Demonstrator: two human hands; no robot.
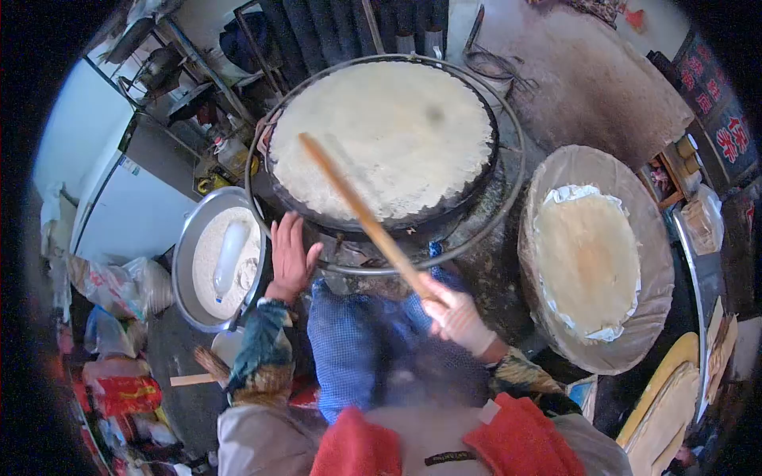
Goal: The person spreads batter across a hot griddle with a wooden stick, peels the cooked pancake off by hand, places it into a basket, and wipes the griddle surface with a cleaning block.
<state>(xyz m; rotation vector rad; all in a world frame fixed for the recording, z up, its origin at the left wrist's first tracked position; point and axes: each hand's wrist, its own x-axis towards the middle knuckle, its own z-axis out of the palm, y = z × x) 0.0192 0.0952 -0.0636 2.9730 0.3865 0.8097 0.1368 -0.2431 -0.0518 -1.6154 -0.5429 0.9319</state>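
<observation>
My right hand [460,319] is closed around the lower end of a long, flat wooden stick [357,206]. The stick slants up and left, and its far end is over a large round griddle; whether it touches the surface I cannot tell. A pale, thin flatbread [381,135] with ragged edges covers nearly all of the griddle [349,224], whose dark rim shows around it. My left hand [290,258] is open with fingers stretched, holding nothing, between the griddle and a metal basin [181,278]. In that basin, a clear plastic bottle [230,258] lies on whitish flour or batter.
A metal ring [520,170] surrounds the griddle. To the right, a plastic-covered round basket [655,278] bears a stack of flatbreads [587,262]. Plastic bags [111,285] crowd the left, a metal rack [198,63] stands behind, and boards [663,397] lean at lower right.
</observation>
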